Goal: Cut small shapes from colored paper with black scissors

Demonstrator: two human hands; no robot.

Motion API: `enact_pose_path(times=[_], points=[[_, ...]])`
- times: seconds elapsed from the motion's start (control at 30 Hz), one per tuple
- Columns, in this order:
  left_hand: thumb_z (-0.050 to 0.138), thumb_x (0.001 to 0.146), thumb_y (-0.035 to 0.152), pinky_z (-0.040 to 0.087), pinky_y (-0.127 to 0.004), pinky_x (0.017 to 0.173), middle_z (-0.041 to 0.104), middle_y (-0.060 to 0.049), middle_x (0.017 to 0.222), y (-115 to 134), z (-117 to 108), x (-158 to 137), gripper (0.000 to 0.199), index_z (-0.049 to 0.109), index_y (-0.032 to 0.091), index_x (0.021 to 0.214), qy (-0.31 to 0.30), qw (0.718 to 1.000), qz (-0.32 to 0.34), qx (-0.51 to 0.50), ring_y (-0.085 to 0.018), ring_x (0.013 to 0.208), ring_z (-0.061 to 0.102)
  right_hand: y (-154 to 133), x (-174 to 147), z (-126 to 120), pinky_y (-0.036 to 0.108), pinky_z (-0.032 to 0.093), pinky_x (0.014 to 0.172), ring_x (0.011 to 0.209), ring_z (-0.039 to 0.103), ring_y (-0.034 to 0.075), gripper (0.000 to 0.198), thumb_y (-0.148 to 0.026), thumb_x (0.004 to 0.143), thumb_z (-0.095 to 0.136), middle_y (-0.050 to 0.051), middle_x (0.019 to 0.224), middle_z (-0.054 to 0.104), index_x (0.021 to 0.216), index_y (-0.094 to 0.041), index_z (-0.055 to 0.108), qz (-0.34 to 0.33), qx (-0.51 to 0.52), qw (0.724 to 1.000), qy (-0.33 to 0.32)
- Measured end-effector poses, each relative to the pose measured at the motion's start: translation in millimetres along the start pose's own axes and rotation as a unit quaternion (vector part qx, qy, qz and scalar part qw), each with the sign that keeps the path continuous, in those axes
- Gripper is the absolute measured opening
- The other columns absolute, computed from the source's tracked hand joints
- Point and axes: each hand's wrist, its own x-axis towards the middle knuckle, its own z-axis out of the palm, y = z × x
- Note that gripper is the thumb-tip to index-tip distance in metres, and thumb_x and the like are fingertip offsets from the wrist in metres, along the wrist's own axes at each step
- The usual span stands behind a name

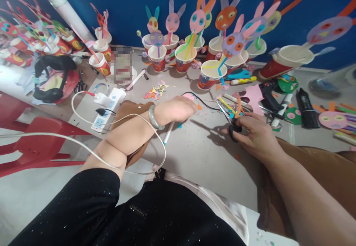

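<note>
My right hand (254, 133) is closed around the black handles of a pair of scissors (232, 121). The metal blades are parted and point away to the upper left. My left hand (178, 109), with a pale bangle (155, 117) at the wrist, reaches down to the tabletop. Its fingers are hidden behind the back of the hand, so what they hold does not show. Just beyond it lies a pink paper piece (189, 96), and a small orange paper triangle (199, 107) is beside it. A white marker (168, 133) with a blue tip lies below the left hand.
Paper cups with rabbit faces (198, 21) line the blue wall. Paper scraps (158, 91) lie in front. A power strip (109, 108) and a loose white cable (164, 153) are at left. A black glue gun (269, 99) and a black marker (306, 108) lie at right.
</note>
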Motion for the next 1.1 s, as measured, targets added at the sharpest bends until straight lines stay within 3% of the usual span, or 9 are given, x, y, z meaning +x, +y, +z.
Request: enact_pose_path(times=[0.2,0.4,0.5,0.6,0.7,0.8,0.87,0.97,1.1], points=[[0.057,0.075,0.004,0.037,-0.031,0.061,0.076,-0.010,0.092,2.4,1.3,-1.3,0.029,0.078,0.015,0.092,-0.018,0.997,0.070,-0.012,-0.022,0.084,0.065,-0.1,0.3,-0.1,0.044,0.049,0.089,0.057,0.055,0.019,0.039,-0.051,0.086,0.064,-0.003,0.057,0.054,0.065,-0.024,0.045,-0.021,-0.002,1.000,0.015],[0.047,0.083,0.002,0.040,-0.030,0.065,0.076,-0.011,0.092,8.3,22.3,1.4,0.031,0.076,0.013,0.091,0.087,0.993,0.086,0.003,-0.019,0.085,0.067,-1.9,1.7,-2.7,0.042,0.049,0.085,0.057,0.054,0.019,0.040,-0.050,0.087,0.062,-0.003,0.057,0.054,0.065,-0.025,0.042,-0.024,-0.006,1.000,0.009],[0.049,0.081,0.002,0.040,-0.030,0.064,0.075,-0.010,0.088,8.3,27.8,1.9,0.030,0.075,0.013,0.088,0.101,0.992,0.080,0.013,-0.019,0.082,0.067,-1.9,1.9,-3.7,0.041,0.049,0.084,0.058,0.055,0.020,0.041,-0.050,0.085,0.064,-0.002,0.055,0.053,0.063,-0.025,0.041,-0.003,-0.002,1.000,-0.002],[0.049,0.081,0.002,0.040,-0.031,0.064,0.075,-0.011,0.091,7.5,27.2,3.1,0.029,0.075,0.012,0.087,0.092,0.992,0.090,0.008,-0.020,0.082,0.066,-2.9,2.7,-4.5,0.040,0.049,0.082,0.057,0.054,0.019,0.044,-0.053,0.084,0.064,-0.003,0.055,0.051,0.061,-0.025,0.040,0.011,0.001,1.000,-0.009],[0.054,0.077,0.002,0.038,-0.030,0.061,0.075,-0.010,0.087,4.4,20.9,4.4,0.025,0.076,0.013,0.082,0.037,0.995,0.094,-0.014,-0.018,0.076,0.063,-4.7,4.4,-4.9,0.041,0.048,0.082,0.057,0.053,0.019,0.047,-0.058,0.085,0.063,-0.002,0.054,0.052,0.061,-0.024,0.041,0.013,0.002,1.000,-0.005],[0.062,0.070,0.004,0.037,-0.027,0.060,0.072,-0.005,0.076,-1.5,11.2,4.0,0.018,0.074,0.017,0.073,-0.012,0.983,0.147,-0.107,-0.015,0.069,0.059,-7.6,6.0,-5.7,0.041,0.048,0.079,0.058,0.052,0.019,0.050,-0.061,0.083,0.064,-0.002,0.053,0.051,0.059,-0.024,0.041,0.029,0.018,0.999,0.003],[0.065,0.071,0.007,0.040,-0.025,0.063,0.071,-0.002,0.076,-4.6,5.4,3.0,0.014,0.073,0.017,0.073,-0.001,0.954,0.203,-0.221,-0.012,0.071,0.059,-10.5,6.5,-7.8,0.038,0.047,0.073,0.060,0.052,0.020,0.051,-0.062,0.081,0.065,-0.001,0.053,0.051,0.057,-0.023,0.042,0.062,0.047,0.997,0.000],[0.069,0.074,0.013,0.047,-0.024,0.071,0.072,-0.004,0.082,-3.0,2.2,3.6,0.004,0.071,0.015,0.078,0.016,0.864,0.242,-0.441,-0.011,0.076,0.064,-16.4,6.5,-13.1,0.031,0.044,0.061,0.059,0.052,0.018,0.048,-0.062,0.080,0.066,0.000,0.058,0.056,0.059,-0.021,0.052,0.150,0.136,0.979,-0.029],[0.074,0.074,0.021,0.049,-0.024,0.065,0.069,-0.003,0.074,9.4,9.0,14.6,0.014,0.066,0.011,0.081,0.055,0.736,0.182,-0.650,-0.010,0.069,0.064,-25.0,6.9,-19.0,0.027,0.043,0.055,0.057,0.052,0.015,0.042,-0.058,0.073,0.074,-0.001,0.059,0.059,0.062,-0.019,0.061,0.232,0.261,0.937,-0.020]])
